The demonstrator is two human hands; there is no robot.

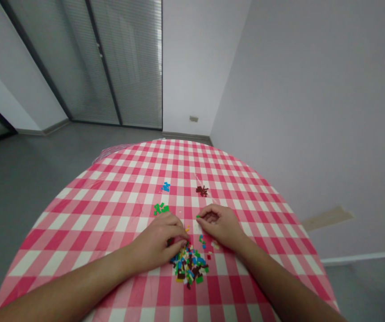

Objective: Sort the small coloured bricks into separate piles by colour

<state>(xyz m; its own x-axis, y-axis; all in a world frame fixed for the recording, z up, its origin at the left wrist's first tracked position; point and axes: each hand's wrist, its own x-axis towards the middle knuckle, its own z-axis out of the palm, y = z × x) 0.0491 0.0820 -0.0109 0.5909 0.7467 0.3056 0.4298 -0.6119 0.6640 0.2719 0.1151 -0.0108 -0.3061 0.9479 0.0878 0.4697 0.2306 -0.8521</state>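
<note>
A mixed pile of small toy building bricks (190, 264) in several colours lies on the checked tablecloth. My left hand (160, 239) rests at the pile's upper left edge with its fingers curled inward. A bit of dark green shows within its curl, but what the fingertips hold is hidden. Up and to the right of the pile, my right hand (224, 226) pinches a small green brick (198, 217) between thumb and forefinger. Just beyond my left hand is a group of green bricks (160, 209). A few loose bricks (202, 241) lie between my hands.
Farther off sit a cluster of blue bricks (166, 187) and one of dark brown bricks (202, 191). The round table wears a red and white checked cloth (185, 161). A wall (313, 112) rises on the right, and glass panels with blinds (128, 62) stand behind.
</note>
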